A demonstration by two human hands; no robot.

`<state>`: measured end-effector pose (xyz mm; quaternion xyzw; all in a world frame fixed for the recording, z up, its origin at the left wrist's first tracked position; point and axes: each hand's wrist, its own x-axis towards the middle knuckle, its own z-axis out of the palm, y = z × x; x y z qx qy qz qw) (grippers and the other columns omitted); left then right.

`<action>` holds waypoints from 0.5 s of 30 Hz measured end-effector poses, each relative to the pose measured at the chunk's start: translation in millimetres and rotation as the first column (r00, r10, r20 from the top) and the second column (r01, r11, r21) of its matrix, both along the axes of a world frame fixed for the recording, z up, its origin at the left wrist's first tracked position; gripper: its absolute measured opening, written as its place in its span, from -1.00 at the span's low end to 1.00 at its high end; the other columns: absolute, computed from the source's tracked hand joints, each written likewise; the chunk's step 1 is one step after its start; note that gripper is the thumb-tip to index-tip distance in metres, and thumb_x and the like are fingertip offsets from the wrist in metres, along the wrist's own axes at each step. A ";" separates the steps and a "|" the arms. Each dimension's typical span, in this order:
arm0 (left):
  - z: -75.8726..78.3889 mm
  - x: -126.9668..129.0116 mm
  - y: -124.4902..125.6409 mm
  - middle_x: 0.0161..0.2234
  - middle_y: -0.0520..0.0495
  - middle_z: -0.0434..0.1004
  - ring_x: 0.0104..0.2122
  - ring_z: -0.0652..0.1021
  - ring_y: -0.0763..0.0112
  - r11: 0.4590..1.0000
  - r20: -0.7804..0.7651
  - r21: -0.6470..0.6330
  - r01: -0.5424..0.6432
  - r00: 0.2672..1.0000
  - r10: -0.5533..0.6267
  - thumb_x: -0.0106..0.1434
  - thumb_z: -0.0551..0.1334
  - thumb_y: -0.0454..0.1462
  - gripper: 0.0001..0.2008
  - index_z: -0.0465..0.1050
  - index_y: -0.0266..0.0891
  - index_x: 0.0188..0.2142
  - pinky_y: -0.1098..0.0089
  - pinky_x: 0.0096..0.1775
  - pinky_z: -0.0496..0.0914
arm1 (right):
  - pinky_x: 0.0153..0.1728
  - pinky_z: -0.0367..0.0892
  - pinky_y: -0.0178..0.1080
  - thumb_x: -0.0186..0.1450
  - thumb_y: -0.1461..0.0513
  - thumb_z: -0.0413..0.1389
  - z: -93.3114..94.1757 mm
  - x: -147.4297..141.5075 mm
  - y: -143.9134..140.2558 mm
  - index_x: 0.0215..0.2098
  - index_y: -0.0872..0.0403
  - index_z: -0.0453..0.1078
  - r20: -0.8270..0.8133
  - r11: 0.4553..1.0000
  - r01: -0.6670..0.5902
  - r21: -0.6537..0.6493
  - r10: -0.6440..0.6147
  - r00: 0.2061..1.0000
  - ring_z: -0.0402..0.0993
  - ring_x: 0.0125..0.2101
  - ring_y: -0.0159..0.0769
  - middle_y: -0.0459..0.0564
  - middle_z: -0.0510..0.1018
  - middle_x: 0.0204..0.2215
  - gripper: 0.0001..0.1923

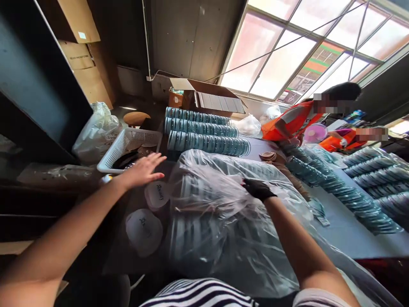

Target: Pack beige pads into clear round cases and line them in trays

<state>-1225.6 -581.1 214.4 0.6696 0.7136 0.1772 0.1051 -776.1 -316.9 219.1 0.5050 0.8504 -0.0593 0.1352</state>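
My right hand (258,189), in a black glove, is closed on a bunched part of a clear plastic sheet (214,200). The sheet drapes over rows of round, blue-grey items stacked on edge, whose kind is blurred by the film. My bare left hand (143,170) hangs left of the sheet with its fingers stretched out and nothing in it. Below that hand lie two pale rounded pieces, an upper one (157,197) and a lower one (143,232), both with dark lettering. Uncovered rows of similar round items (207,143) stand beyond the sheet.
A white perforated basket (110,151) stands at the left, near a filled plastic bag (96,132). An open cardboard box (217,96) is at the back. Two people in orange vests, one nearer (287,121), are at the right beside more rows (345,192) on the table (341,238).
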 end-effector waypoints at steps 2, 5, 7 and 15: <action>-1.7 68.4 44.0 0.41 -0.17 -0.12 0.38 -0.02 0.06 0.997 -0.019 0.022 0.077 0.997 -0.076 0.26 0.06 0.17 -0.20 0.03 -0.12 0.38 0.03 0.31 -0.05 | -0.09 0.37 -0.20 0.33 0.08 0.12 -9.4 -14.8 -4.8 -0.09 0.08 0.56 -0.056 0.983 -0.172 -0.060 0.169 0.984 0.57 -0.12 -0.13 0.25 0.61 -0.11 -0.68; -17.4 149.9 95.6 0.42 -0.21 -0.20 0.39 -0.10 0.02 0.989 -0.016 -0.019 0.150 0.989 -0.150 0.28 0.03 0.19 -0.20 0.02 -0.13 0.38 -0.04 0.32 -0.13 | -0.21 0.36 -0.33 0.29 -0.02 0.13 -10.3 -36.9 16.0 -0.28 0.13 0.59 -0.191 0.922 -0.329 -0.206 0.292 0.937 0.58 -0.28 -0.31 0.17 0.65 -0.27 -0.61; -32.9 177.5 117.6 0.39 -0.21 -0.04 0.36 0.03 -0.03 0.957 0.019 -0.121 0.263 0.965 -0.263 0.25 0.07 0.20 -0.24 0.17 -0.09 0.33 -0.06 0.30 -0.07 | -0.25 0.34 -0.37 0.33 -0.02 0.04 -6.6 -40.8 53.4 -0.28 0.21 0.58 -0.385 0.881 -0.376 -0.288 0.253 0.887 0.56 -0.33 -0.40 0.16 0.65 -0.30 -0.52; -51.0 80.6 204.9 0.11 -0.16 0.47 0.13 0.44 0.13 0.920 0.336 0.259 -0.295 0.920 0.201 0.27 0.14 0.08 -0.46 0.44 -0.18 0.08 0.22 0.19 0.26 | 0.07 0.33 -0.10 0.28 0.02 0.12 -34.7 5.3 276.7 0.27 0.19 0.18 -0.702 0.964 0.244 -0.108 -0.248 0.667 0.45 0.06 -0.06 0.26 0.49 0.08 -0.31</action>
